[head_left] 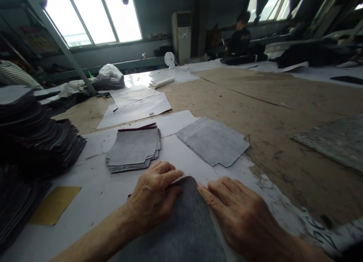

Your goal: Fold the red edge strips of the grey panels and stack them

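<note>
"Dark grey, nearly black, at far left: a tall stack of fabric pieces (42,129)?"

"Towers beside the white paper (87,186), layered unevenly, with a pale grey sheet (13,94) on top."

"Close by, a yellowish-brown card (55,205)?"

"Lies flat on the paper at the foot of the stack."

"Farther back, a crumpled plastic bag (109,76)?"

"Sits near a slanting post (59,40), below a bright window (93,16)."

"Toward the middle, a small pile of grey pieces (133,146)?"

"Rests on the paper just beyond the left hand (154,194), edges slightly uneven, with a dark red strip (137,128) along the far side."

"And the left hand itself?"

"Bends over the left side of a grey piece (193,224), thumb and forefinger only a narrow gap apart. Firm pinch or light press: cannot tell."

"The grey piece, then?"

"Lies at lower centre, between both hands, rounded tip pointing away, and runs out of frame at the bottom."

"Just beyond, a flat grey stack (212,141)?"

"Shows a notched near edge and lies partly on the paper, beside the brown sheet (255,97)."

"The right hand (241,209)?"

"Curls loosely, forefinger touching the piece's right edge near the tip. Grip underneath: cannot tell."

"In the background, a co-worker (239,40)?"

"Appears in dark clothing at the far side, near a heap of dark fabric (309,52)."

"At far right, a speckled grey sheet (334,141)?"

"Lies on the brown sheet, cropped by the frame."
</note>
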Demonstrator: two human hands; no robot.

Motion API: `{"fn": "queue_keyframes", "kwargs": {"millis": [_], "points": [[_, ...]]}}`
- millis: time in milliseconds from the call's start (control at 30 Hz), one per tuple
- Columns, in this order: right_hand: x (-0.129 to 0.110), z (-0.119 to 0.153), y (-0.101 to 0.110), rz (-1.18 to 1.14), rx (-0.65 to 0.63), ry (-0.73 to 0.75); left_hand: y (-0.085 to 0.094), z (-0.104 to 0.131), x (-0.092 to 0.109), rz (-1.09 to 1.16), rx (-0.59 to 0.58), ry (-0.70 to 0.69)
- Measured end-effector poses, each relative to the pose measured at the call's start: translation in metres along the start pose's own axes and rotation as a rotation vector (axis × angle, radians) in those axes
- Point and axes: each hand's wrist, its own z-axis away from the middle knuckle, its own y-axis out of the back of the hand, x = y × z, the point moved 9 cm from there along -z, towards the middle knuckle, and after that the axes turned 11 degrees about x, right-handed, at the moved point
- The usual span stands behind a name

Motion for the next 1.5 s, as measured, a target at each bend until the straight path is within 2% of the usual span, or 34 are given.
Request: {"fn": "queue_keyframes", "kwargs": {"millis": [133,267,367,533,800,967,1233,1367,1433,1500], "points": [[0.002,0.002,-0.007,-0.022,-0.037,0.015,-0.011,0.001,0.003,0.047,0.037,0.015],[0.003,0.003,-0.014,-0.046,-0.07,0.021,-0.006,0.006,0.004,0.047,0.15,-0.01],[0.007,0.005,-0.022,-0.053,-0.16,-0.014,-0.004,0.008,0.005,0.022,0.207,-0.04],[0.013,0.006,-0.034,-0.098,-0.292,-0.075,-0.01,0.01,0.009,-0.017,0.137,-0.084],[0.015,0.008,-0.042,-0.22,-0.376,-0.061,-0.024,0.016,0.014,-0.064,-0.015,-0.172],[0.015,0.005,-0.038,-0.239,-0.319,-0.064,-0.029,0.018,0.015,-0.113,-0.086,-0.178],[0.02,0.001,-0.031,-0.26,-0.198,-0.108,-0.035,0.017,0.014,-0.202,-0.138,-0.188],[0.041,0.001,-0.024,-0.341,-0.064,-0.275,-0.038,0.017,0.015,-0.238,-0.186,-0.181],[0.054,0.002,-0.023,-0.376,-0.04,-0.39,-0.039,0.017,0.013,-0.228,-0.201,-0.144],[0.061,0.003,-0.023,-0.402,-0.05,-0.477,-0.034,0.016,0.009,-0.209,-0.15,-0.08]]}}
